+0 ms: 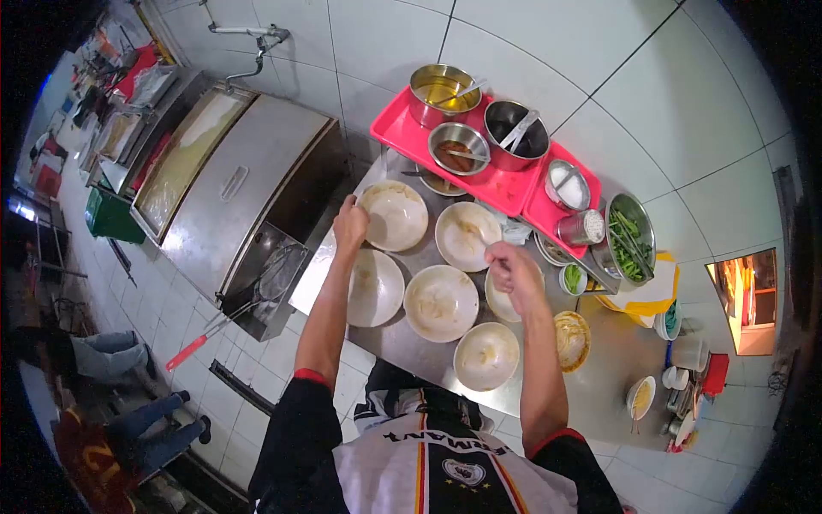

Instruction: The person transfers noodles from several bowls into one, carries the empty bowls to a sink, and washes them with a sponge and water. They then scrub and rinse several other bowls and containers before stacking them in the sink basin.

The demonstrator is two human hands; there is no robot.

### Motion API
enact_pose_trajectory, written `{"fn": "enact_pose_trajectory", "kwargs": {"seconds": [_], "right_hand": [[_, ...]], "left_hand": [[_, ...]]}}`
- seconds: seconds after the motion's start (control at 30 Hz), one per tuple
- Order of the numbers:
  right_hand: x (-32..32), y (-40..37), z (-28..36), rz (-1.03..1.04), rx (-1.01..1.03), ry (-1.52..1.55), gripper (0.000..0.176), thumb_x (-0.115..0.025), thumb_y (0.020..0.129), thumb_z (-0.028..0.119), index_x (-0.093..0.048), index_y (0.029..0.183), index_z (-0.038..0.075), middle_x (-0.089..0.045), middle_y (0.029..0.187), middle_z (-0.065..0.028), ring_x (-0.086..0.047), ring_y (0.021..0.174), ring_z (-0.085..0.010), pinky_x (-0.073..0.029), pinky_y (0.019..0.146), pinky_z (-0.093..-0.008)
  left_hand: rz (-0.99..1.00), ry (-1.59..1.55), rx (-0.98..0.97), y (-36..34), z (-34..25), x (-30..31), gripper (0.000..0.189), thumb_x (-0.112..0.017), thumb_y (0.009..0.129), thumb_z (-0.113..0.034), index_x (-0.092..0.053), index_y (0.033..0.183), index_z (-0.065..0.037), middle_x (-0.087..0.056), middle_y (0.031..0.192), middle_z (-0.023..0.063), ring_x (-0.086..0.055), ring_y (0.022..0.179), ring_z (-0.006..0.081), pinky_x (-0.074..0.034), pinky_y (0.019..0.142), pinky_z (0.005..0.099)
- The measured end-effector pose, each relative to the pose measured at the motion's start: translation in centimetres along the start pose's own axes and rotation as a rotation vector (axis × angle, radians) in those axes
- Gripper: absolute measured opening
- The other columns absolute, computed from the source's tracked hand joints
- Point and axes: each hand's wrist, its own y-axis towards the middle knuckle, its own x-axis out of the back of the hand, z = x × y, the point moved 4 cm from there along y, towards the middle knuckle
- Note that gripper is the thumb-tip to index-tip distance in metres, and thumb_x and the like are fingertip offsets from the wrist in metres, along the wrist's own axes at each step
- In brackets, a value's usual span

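Black-and-white shirt lettering (445,439), seen inverted, probably reads "GERMANY". Left arm extended, left hand (349,224) gripping the rim of a round white sauce-smeared bowl (396,216) at the far left of the grey steel counter (599,377). Right hand (512,272) raised over other white bowls (442,301), fingers curled closed; contents not discernible.

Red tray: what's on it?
Red tray carries three steel pots with utensils: yellow-liquid pot, reddish-sauce bowl, dark pot, contents unreadable. Tray floor beneath them hidden.
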Motion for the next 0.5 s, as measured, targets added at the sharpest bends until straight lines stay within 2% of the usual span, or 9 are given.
{"fn": "enact_pose_trajectory", "kwargs": {"seconds": [0.07, 0.1, 0.13, 0.23, 0.27, 0.37, 0.4, 0.43, 0.5], "right_hand": [[-0.4, 2.6, -3.4, -0.025, -0.126, 0.091, 0.021, -0.056, 0.093, 0.03, -0.064, 0.095, 0.01, -0.04, 0.058, 0.0081, -0.03, 0.045, -0.0034, -0.023, 0.042, -0.0212], [-0.4, 4.4, -4.8, -0.078, -0.143, 0.159, 0.024, -0.055, 0.094, 0.03, -0.066, 0.1, 0.01, -0.042, 0.061, 0.0072, -0.034, 0.047, -0.0046, -0.026, 0.043, -0.0213], [-1.0, 5.9, -5.6, -0.21, -0.155, 0.067, 0.032, -0.052, 0.095, 0.032, -0.066, 0.114, 0.011, -0.051, 0.073, 0.0036, -0.047, 0.059, -0.0081, -0.041, 0.052, -0.027], [-1.4, 13.4, -8.6, -0.156, 0.153, 0.252, 0.027, -0.056, 0.096, 0.037, -0.065, 0.101, 0.012, -0.06, 0.079, -0.0001, -0.051, 0.06, -0.0101, -0.042, 0.051, -0.0287], [-1.7, 14.7, -8.8, -0.096, 0.244, 0.356, 0.028, -0.058, 0.097, 0.039, -0.065, 0.096, 0.012, -0.063, 0.081, -0.0014, -0.053, 0.061, -0.0108, -0.042, 0.05, -0.0292], [-2.4, 13.9, -6.8, 0.046, 0.145, 0.336, 0.032, -0.054, 0.1, 0.042, -0.065, 0.099, 0.012, -0.067, 0.08, -0.0041, -0.048, 0.051, -0.0063, -0.036, 0.041, -0.0251], [-2.0, 12.2, -6.4, 0.022, 0.196, 0.237, 0.031, -0.054, 0.1, 0.041, -0.065, 0.101, 0.011, -0.067, 0.081, -0.0043, -0.05, 0.052, -0.0064, -0.037, 0.042, -0.0253], [-2.1, 9.9, -6.4, 0.012, 0.234, 0.137, 0.03, -0.055, 0.1, 0.04, -0.065, 0.103, 0.011, -0.068, 0.081, -0.0044, -0.051, 0.053, -0.0064, -0.037, 0.042, -0.0254], [-3.1, 5.3, -6.9, -0.036, 0.312, 0.068, 0.031, -0.054, 0.101, 0.034, -0.066, 0.107, 0.006, -0.067, 0.08, -0.0033, -0.053, 0.053, -0.0068, -0.039, 0.043, -0.0257]], "left_hand": [[0.008, -0.05, -0.05, -0.2, 0.2, -0.7, 0.056, -0.049, 0.085, -0.02, -0.057, 0.137, -0.002, -0.061, 0.131, 0.0294, -0.055, 0.127, 0.0449, -0.043, 0.106, 0.0473], [0.001, -0.109, -0.125, 2.5, 5.0, -3.0, 0.044, -0.048, 0.09, -0.022, -0.066, 0.12, 0.004, -0.066, 0.121, 0.0285, -0.06, 0.121, 0.041, -0.044, 0.104, 0.0469], [0.125, -0.109, -0.153, 3.6, 5.1, -2.9, 0.039, -0.05, 0.092, -0.023, -0.067, 0.114, 0.004, -0.068, 0.114, 0.0262, -0.063, 0.112, 0.0379, -0.047, 0.096, 0.0462], [0.451, -0.048, -0.32, 4.5, 5.5, -0.7, 0.032, -0.056, 0.098, -0.027, -0.071, 0.096, 0.002, -0.074, 0.093, 0.0191, -0.073, 0.085, 0.0287, -0.055, 0.074, 0.0443], [0.476, 0.019, -0.387, 6.8, 5.6, -0.8, 0.033, -0.057, 0.096, -0.029, -0.072, 0.099, 0.0, -0.073, 0.096, 0.0195, -0.071, 0.088, 0.0295, -0.054, 0.077, 0.0455], [0.257, 0.429, -0.612, 8.7, 6.2, 0.5, 0.039, -0.06, 0.091, -0.035, -0.073, 0.11, -0.004, -0.071, 0.106, 0.0204, -0.068, 0.097, 0.0319, -0.051, 0.087, 0.0493], [0.187, 0.374, -0.563, 7.3, 6.1, 2.2, 0.043, -0.068, 0.084, -0.039, -0.074, 0.109, -0.005, -0.067, 0.113, 0.0254, -0.065, 0.098, 0.0364, -0.048, 0.091, 0.0534], [0.015, -0.078, -0.3, 0.3, -0.4, 5.4, 0.032, -0.065, 0.088, -0.025, -0.074, 0.102, 0.003, -0.067, 0.106, 0.025, -0.063, 0.097, 0.0406, -0.05, 0.082, 0.048], [-0.046, -0.191, -0.365, -2.1, -0.2, 6.5, 0.04, -0.064, 0.092, -0.025, -0.065, 0.12, 0.003, -0.063, 0.117, 0.0272, -0.062, 0.104, 0.0418, -0.053, 0.083, 0.0483]]}}
